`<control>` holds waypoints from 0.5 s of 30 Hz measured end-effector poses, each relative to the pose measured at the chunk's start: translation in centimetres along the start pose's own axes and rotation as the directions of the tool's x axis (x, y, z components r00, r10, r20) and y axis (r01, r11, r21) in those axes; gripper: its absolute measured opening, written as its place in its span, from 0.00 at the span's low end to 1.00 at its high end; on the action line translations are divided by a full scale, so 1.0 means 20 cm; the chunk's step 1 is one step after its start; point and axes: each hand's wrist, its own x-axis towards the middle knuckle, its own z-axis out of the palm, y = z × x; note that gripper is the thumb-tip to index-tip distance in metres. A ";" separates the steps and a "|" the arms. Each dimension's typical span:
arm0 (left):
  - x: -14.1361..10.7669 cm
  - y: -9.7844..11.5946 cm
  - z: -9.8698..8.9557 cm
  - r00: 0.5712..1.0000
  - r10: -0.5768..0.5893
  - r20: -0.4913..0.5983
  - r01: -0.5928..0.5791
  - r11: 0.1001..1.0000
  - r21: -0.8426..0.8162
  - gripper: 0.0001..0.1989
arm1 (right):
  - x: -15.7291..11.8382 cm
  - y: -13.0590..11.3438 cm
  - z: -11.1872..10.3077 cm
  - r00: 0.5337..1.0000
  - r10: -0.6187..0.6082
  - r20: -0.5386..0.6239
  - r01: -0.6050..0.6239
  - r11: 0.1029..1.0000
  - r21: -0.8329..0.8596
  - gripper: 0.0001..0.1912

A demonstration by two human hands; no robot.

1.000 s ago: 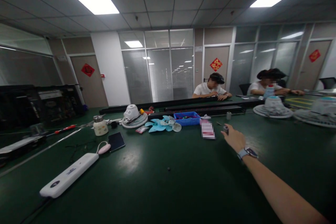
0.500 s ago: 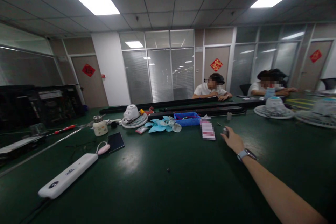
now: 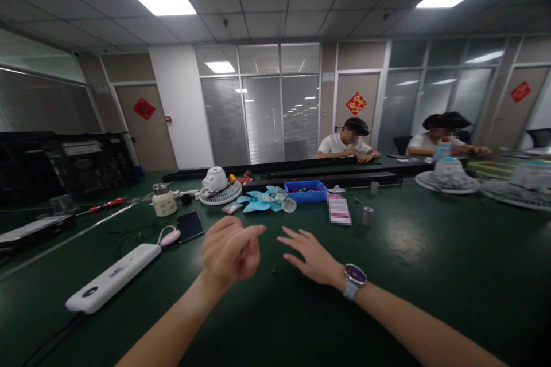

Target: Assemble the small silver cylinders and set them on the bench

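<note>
My left hand [image 3: 231, 249] is raised over the near middle of the green table, its fingers curled in toward the palm. Whatever it may hold is hidden. Facing it, my right hand [image 3: 313, 255] has its fingers spread and nothing in them; a watch [image 3: 355, 275] is on that wrist. A tiny dark part [image 3: 274, 271] lies on the table between the two hands, apart from both. To the right of my right hand a small metal cylinder [image 3: 367, 215] stands upright, with a similar cylinder [image 3: 374, 187] farther back.
Light blue fan blades [image 3: 262, 199], a blue tray [image 3: 306, 191] of small parts and a pink-and-white packet [image 3: 339, 209] lie beyond my hands. At left are a power strip [image 3: 114, 276], a phone [image 3: 190, 226] and a cream jar [image 3: 164, 202]. Two people sit across the table.
My right hand has let go of the metal cylinder, left it standing on the table, and moved left and nearer. My left hand has come into view.
</note>
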 end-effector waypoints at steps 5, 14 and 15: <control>-0.21 -0.15 0.23 0.983 -0.010 0.185 -0.002 0.998 0.063 0.06 | 0.00 -0.15 0.10 0.982 -0.129 0.139 0.106 0.981 0.165 0.22; -0.33 -0.14 0.27 0.931 -0.082 0.357 0.040 0.992 0.121 0.11 | 0.06 -0.13 0.13 0.972 -0.150 0.178 0.135 0.986 0.094 0.14; -0.33 -0.14 0.28 0.931 -0.078 0.357 0.037 0.992 0.121 0.11 | 0.07 -0.14 0.14 0.973 -0.146 0.177 0.132 0.987 0.086 0.13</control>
